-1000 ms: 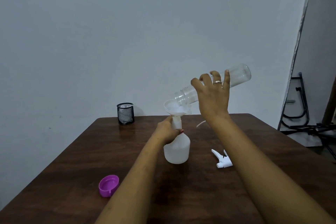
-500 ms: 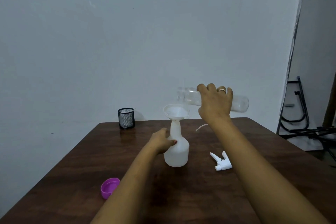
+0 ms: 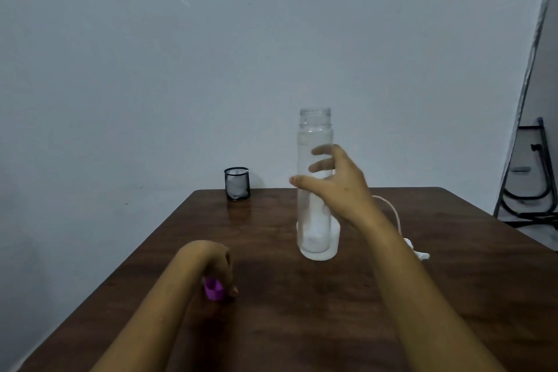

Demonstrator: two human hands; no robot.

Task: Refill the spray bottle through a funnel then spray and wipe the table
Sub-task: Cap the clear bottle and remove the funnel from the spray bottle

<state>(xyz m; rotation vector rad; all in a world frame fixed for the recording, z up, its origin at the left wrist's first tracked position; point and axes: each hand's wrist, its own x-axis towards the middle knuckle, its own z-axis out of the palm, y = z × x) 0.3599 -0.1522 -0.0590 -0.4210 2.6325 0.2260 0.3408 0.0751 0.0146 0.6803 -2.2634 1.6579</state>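
A tall clear bottle (image 3: 315, 130), uncapped and upright, stands in the middle of the brown table (image 3: 302, 326). My right hand (image 3: 341, 187) is wrapped around its middle. Directly behind it, only the edges of the white spray bottle (image 3: 335, 240) show, and I cannot make out the funnel. My left hand (image 3: 219, 263) is down on the table at the near left, fingers closed on the purple cap (image 3: 213, 288). The white spray head (image 3: 418, 252) with its thin tube (image 3: 392, 211) lies to the right, partly hidden by my right forearm.
A black mesh cup (image 3: 237, 183) stands at the far left corner of the table, near the wall. A black metal rack (image 3: 531, 190) stands on the floor beyond the table's right edge.
My right hand has turned the clear bottle from tilted over the funnel to upright, in front of the spray bottle. My left hand left the spray bottle and closed on the purple cap.
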